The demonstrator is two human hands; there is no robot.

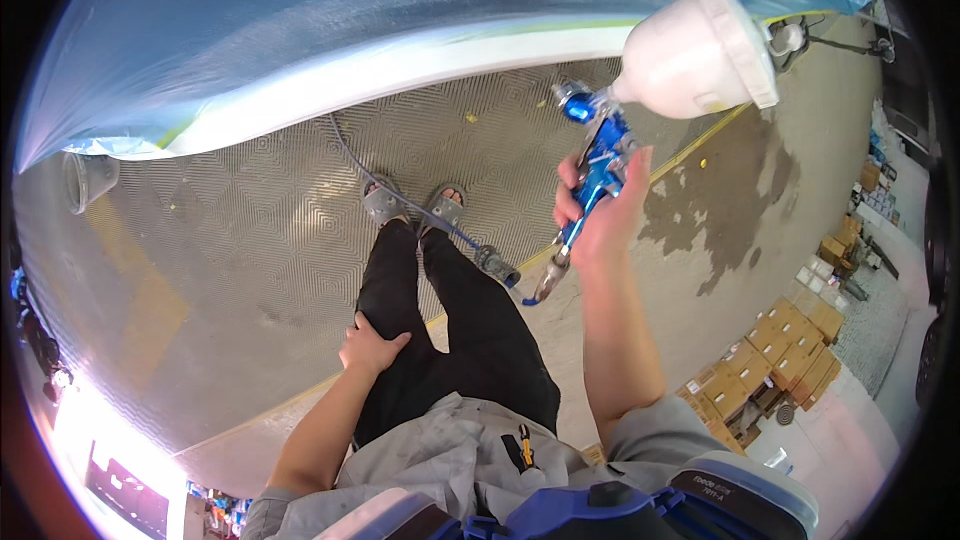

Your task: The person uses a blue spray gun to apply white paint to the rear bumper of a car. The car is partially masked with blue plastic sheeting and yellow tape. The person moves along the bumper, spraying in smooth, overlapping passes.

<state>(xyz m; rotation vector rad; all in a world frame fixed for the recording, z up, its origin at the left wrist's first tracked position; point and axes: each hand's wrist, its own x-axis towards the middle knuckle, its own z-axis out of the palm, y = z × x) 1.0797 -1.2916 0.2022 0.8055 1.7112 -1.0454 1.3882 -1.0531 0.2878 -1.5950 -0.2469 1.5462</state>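
My right hand (pixel 603 205) is wrapped round the handle of a blue and silver spray gun (pixel 604 155), raised at the right. On the gun sits a white paint cup (pixel 685 55) with a white lid, tilted to the upper right. A metal hose fitting (pixel 550 278) hangs below the grip, and a dark air hose (pixel 450 225) runs past my feet toward the far side. My left hand (pixel 372 345) rests on my thigh, its thumb apart from the fingers and nothing visible in it. Ahead, a white panel (pixel 400 65) curves across the view beneath blue masking film (pixel 420 0).
A clear plastic bucket (pixel 90 180) stands at the far left by the panel's end. A dark wet patch (pixel 720 190) marks the floor at right. Stacked cardboard boxes (pixel 775 355) lie farther right. Part of a blue and grey respirator (pixel 580 515) shows along the lower edge.
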